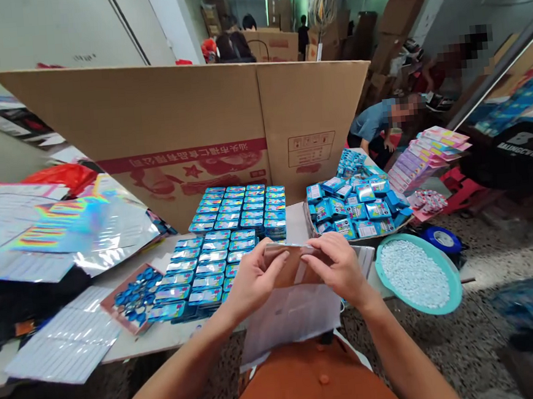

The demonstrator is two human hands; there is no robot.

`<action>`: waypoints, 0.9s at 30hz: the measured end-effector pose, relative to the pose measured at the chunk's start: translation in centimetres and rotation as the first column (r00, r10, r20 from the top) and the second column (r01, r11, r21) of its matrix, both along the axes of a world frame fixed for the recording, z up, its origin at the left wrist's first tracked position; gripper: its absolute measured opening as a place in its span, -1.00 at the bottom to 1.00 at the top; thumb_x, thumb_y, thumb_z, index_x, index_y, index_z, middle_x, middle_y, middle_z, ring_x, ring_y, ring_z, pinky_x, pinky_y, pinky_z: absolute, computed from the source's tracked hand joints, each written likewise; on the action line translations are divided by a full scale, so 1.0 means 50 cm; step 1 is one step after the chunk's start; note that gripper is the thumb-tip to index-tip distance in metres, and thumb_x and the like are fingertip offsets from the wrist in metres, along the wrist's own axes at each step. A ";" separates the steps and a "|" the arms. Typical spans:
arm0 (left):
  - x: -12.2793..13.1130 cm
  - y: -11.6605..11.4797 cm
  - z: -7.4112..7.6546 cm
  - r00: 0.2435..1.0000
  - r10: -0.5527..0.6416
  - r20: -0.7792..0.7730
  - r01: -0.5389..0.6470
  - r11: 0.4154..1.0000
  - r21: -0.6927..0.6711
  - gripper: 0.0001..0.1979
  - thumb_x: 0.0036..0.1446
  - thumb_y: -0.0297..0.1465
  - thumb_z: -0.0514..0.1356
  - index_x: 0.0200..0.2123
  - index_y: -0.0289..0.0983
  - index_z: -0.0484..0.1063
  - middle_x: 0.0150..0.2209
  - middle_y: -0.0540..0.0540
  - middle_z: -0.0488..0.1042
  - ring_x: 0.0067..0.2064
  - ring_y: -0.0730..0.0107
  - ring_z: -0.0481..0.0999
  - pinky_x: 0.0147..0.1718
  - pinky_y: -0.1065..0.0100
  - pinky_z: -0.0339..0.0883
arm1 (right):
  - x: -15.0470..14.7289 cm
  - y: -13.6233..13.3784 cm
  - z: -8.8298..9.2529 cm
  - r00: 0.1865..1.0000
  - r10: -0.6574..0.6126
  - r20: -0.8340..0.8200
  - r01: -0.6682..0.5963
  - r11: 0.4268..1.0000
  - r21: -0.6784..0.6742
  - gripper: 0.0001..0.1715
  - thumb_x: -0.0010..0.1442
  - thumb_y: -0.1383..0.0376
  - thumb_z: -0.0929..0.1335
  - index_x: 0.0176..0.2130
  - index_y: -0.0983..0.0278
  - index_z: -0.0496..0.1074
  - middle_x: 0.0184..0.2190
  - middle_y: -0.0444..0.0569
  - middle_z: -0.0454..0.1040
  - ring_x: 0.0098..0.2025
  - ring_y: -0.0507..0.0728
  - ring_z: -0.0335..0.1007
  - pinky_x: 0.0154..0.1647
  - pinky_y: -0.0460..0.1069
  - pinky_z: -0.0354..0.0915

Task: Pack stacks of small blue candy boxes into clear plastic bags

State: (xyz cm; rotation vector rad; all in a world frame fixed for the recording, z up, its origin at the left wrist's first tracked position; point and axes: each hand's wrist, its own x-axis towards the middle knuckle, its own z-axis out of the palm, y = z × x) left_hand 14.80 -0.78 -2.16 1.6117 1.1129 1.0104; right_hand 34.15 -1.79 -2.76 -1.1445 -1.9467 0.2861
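Note:
My left hand [256, 274] and my right hand [340, 266] are in front of my body, fingers closed in a pinch. Between them they hold a flat brown cardboard piece [290, 270] by its upper part, with a thin shiny strip along the top edge. What the strip is, I cannot tell. Below it a translucent plastic sheet [289, 317] hangs over my lap. Just beyond my left hand stand rows of stacked blue flat packs [207, 267]. Past my right hand, a tray [357, 236] is heaped with loose blue packs.
A large open carton [186, 120] stands behind the stacks. On the left are a pink box of small blue pieces [111, 304] and shiny printed sheets [69, 332]. At right sit a teal basin [456, 295] of white pellets and pink packs [411, 163]. A person [371, 123] bends over beyond.

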 end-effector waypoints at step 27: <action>0.059 -0.063 -0.035 0.980 0.093 0.174 -0.061 0.981 -0.182 -0.63 0.11 -0.14 0.19 -0.17 -0.29 0.56 -0.29 -0.13 0.59 -0.27 0.27 0.54 -0.20 0.30 0.43 | -0.003 -0.084 -0.023 0.958 -0.162 0.236 0.105 0.966 0.238 -0.62 0.25 0.33 0.28 0.07 0.22 0.38 -0.12 0.01 0.49 -0.04 0.17 0.32 0.08 0.15 0.20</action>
